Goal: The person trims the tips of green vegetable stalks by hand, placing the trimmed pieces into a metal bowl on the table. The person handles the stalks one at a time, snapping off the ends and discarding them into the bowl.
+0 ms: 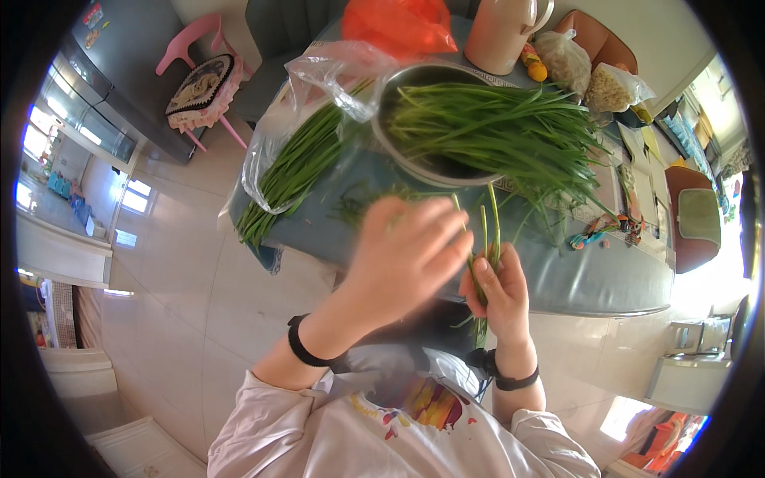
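Note:
Several stalks of Chinese chives [492, 221] are gripped by my right hand [502, 293], their pale ends pointing up and their leaves hanging below it. My left hand [412, 251], blurred, is over the table edge just left of these ends; whether it pinches anything cannot be told. Beyond the hands is a round metal basin [412, 170], with a large pile of chives [508, 128] lying across it and over its right rim. Left of the basin, a clear plastic bag [263, 161] holds another bundle of chives [299, 161]. Loose scraps of greens [358, 209] lie behind my left hand.
On the table's far side are a red plastic bag [397, 27], a beige jug [499, 36] and tied bags of food [609, 89]. A colourful strap-like item [603, 230] lies at right on the covered table [597, 281]. A pink chair [203, 89] stands at far left.

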`<state>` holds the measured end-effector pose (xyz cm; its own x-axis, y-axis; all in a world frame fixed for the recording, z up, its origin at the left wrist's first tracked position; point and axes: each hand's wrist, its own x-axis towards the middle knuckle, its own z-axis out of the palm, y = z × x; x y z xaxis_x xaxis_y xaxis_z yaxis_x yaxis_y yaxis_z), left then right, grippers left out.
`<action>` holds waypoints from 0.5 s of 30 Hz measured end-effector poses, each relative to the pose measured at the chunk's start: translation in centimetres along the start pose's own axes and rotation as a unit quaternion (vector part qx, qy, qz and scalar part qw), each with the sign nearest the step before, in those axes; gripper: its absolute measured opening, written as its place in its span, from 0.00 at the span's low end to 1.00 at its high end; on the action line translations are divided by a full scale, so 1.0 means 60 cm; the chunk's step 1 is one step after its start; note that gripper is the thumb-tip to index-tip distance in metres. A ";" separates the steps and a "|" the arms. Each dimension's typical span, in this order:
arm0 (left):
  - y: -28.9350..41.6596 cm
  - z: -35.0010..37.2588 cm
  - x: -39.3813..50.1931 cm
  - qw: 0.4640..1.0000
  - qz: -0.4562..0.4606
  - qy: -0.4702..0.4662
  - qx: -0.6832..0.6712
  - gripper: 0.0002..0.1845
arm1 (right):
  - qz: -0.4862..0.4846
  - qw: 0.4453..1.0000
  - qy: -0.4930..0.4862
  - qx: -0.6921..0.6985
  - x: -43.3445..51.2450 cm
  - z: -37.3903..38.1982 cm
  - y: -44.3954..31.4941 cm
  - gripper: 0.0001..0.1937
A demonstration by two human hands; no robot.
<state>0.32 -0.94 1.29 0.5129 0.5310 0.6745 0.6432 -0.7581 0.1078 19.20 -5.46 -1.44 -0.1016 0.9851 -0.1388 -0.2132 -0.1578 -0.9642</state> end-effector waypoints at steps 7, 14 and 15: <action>-0.017 -0.001 0.019 0.998 -0.020 0.042 0.051 0.10 | -0.018 1.000 0.019 0.003 -0.006 -0.017 -0.003 0.05; -0.068 -0.025 0.027 0.990 -0.122 0.067 0.028 0.10 | -0.015 1.000 0.014 0.007 -0.006 -0.031 0.001 0.05; -0.063 -0.023 0.032 0.993 -0.096 0.072 0.013 0.11 | -0.016 1.000 0.008 0.015 -0.006 -0.030 0.002 0.05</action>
<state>-1.92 2.40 3.17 0.2948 0.6036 0.7408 0.7363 -0.6377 0.2265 20.95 -5.71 -1.89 -0.0792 0.9906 -0.1117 -0.2455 -0.1280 -0.9609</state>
